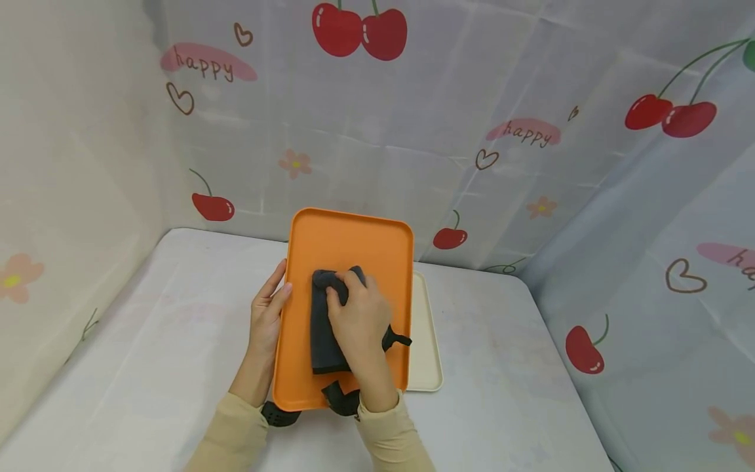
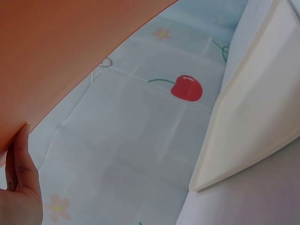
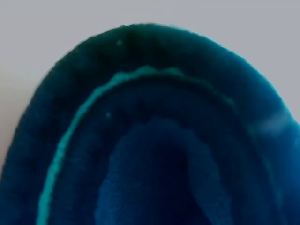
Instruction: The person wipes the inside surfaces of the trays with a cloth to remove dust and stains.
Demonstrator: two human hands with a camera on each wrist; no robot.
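Note:
An orange tray (image 1: 354,236) is held up over the table, its inner face toward the head camera. At its left edge my left hand (image 1: 265,321) grips it, thumb on the near side and fingers behind. The left wrist view has that hand (image 2: 21,183) at the rim, with the tray's underside (image 2: 70,42) above. My right hand (image 1: 361,321) pinches a folded dark grey cloth (image 1: 326,334) against the tray's face. In the right wrist view the cloth's folded layers (image 3: 150,51) fill the frame, blurred and very close; the fingers are hidden there.
A cream tray (image 1: 426,354) lies on the white table (image 1: 489,367), partly covered by the orange one. Black straps (image 1: 341,398) show at my wrists. A white curtain (image 1: 366,131) printed with cherries, hearts and flowers hangs behind and along the sides.

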